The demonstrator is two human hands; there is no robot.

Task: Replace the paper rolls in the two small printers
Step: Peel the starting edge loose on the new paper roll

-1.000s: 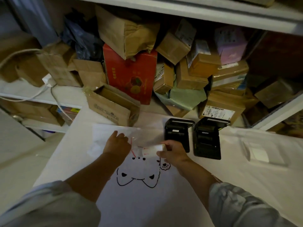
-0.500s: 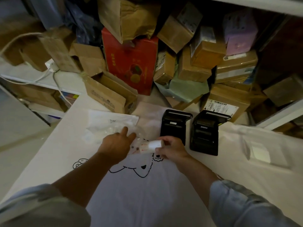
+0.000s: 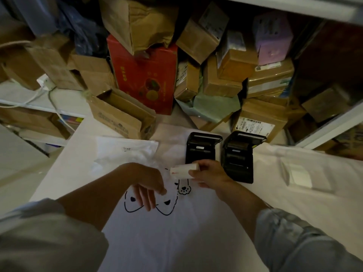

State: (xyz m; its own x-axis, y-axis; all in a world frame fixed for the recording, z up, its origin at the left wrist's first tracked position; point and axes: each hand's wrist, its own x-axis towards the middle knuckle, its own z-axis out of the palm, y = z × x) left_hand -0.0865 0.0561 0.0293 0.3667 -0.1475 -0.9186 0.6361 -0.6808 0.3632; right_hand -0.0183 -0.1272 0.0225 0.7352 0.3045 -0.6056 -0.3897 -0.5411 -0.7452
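Two small black printers stand side by side on the white table cloth, the left printer (image 3: 202,149) and the right printer (image 3: 238,156), both with lids tipped open. My right hand (image 3: 210,173) grips a white paper roll (image 3: 183,170) just in front of the left printer. My left hand (image 3: 148,183) hovers over the cloth to the left of the roll, fingers pointing down and loosely bent, holding nothing that I can see. A clear plastic bag (image 3: 125,152) lies flat beyond my left hand.
An open cardboard box (image 3: 121,114) sits at the table's far edge, with a red box (image 3: 145,75) and many stacked parcels behind it. A white packet (image 3: 302,176) lies on the cloth at the right. The table's left edge (image 3: 64,158) drops to the floor.
My left hand has drawn back from the plastic bag towards me and turned its fingers down. My right hand has pulled the roll clear of the bag, nearer the left printer.
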